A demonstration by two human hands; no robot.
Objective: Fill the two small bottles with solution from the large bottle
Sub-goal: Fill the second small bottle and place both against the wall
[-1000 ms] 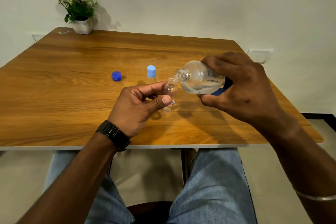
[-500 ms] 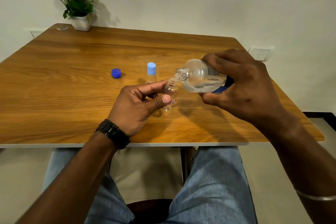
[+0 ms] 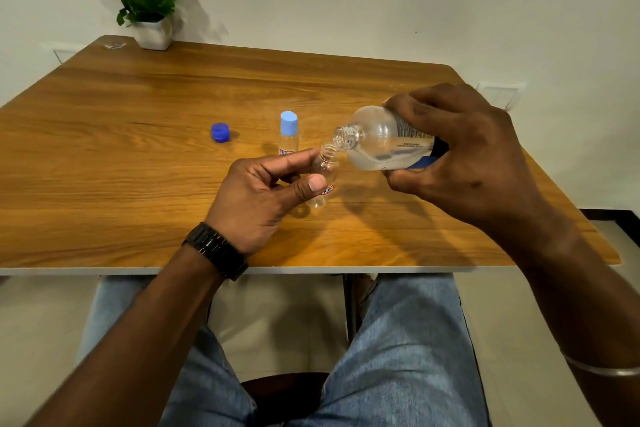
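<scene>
White wall and a wooden table (image 3: 138,156) frame our single head-worn view, with a potted plant (image 3: 145,7) at the far corner. Our left hand (image 3: 263,198) pinches an uncapped small bottle (image 3: 323,172) between thumb and fingers, holding it tilted just above the table. Our right hand (image 3: 460,156) is wrapped around the large bottle (image 3: 384,139), tipped nearly on its side, its open mouth just above and almost touching the small bottle's neck.

Compared with a second ago, the two mouths sit much as they did; the large bottle looks tipped slightly further, and the liquid pools along its lower side without visibly reaching the neck. We cannot see any stream, and the small bottle looks empty. We judge the pour is only about to start.

Behind, the second small bottle (image 3: 288,135) stands upright with its light blue cap on, and a loose dark blue cap (image 3: 220,132) lies to its left.
</scene>
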